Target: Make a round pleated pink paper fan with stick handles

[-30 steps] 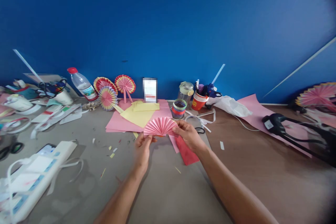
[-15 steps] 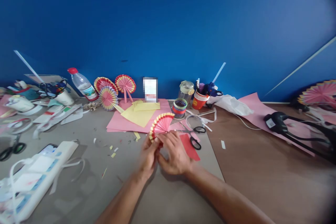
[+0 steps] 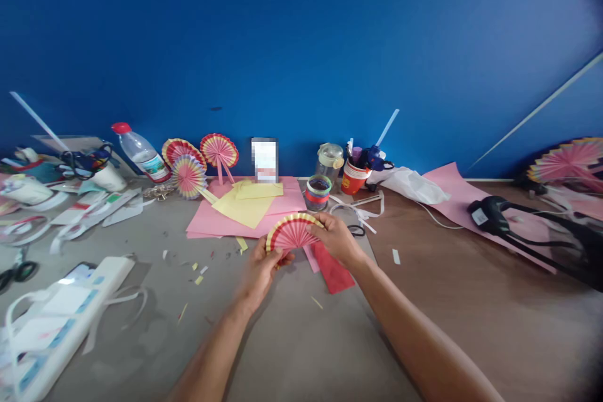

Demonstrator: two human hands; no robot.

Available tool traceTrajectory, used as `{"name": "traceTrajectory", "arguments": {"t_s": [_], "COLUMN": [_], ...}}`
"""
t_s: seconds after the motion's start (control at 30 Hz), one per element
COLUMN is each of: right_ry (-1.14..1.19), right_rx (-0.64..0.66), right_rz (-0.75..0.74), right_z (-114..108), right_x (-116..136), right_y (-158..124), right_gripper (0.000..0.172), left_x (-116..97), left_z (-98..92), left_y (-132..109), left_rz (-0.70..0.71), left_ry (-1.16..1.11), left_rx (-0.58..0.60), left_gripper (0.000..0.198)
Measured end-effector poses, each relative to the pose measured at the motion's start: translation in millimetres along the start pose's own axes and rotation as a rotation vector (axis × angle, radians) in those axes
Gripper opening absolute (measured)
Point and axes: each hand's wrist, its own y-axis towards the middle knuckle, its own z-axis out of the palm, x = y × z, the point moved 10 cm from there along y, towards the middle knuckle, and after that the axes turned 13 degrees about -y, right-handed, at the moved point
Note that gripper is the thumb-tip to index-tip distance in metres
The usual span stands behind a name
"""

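Observation:
Held up between both hands is a pleated paper fan (image 3: 294,232), pink with a red band and a yellow rim, spread to about a half circle. My left hand (image 3: 261,269) pinches its lower left corner, thumb in front. With closed fingers my right hand (image 3: 336,237) grips the fan's right end. Below the right hand lies a piece of red paper (image 3: 333,270), with a pink strip (image 3: 311,259) beside it. Scissors (image 3: 357,230) are partly hidden behind the right hand. Beyond the fan, a yellow sheet (image 3: 247,208) rests on pink sheets (image 3: 200,223).
Finished paper fans (image 3: 219,149) lean at the blue wall near a bottle (image 3: 144,154). A roll of tape (image 3: 318,191), a jar (image 3: 330,160) and a red cup (image 3: 354,177) stand behind the hands. At left is a power strip (image 3: 70,320); at right, a black headset strap (image 3: 499,217).
My right hand has moved up and to the right, from the fan's base to its right end. The fan is spread wider and now faces upright, uncovered by the hand.

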Motion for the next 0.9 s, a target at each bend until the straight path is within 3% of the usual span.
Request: {"name": "traceTrajectory", "arguments": {"t_s": [0.1,0.4,0.67,0.9], "right_ry": [0.148,0.495,0.773,0.807], "right_rx": [-0.159,-0.384,-0.401,-0.373], "right_rz": [0.038,0.121,0.193,0.212], "right_z": [-5,3,21,37], "right_x": [-6,-9,-17,-31], "right_y": [-2,-18,-22,-23], "right_gripper": [0.018,0.016,0.015,0.016], "left_x": [3,25,32,27], "left_z": [-3.4,-10.1,-2.9,-2.0], "left_y": [1,1,-3,-3], "left_rz": [-0.027,-0.130,-0.155,-0.102], "left_ry": [-0.063,-0.313,-0.323,-0.306], "left_rx": [-0.048,-0.115,-0.105,-0.107], "left_gripper": [0.033,0.026,0.025,0.024]}}
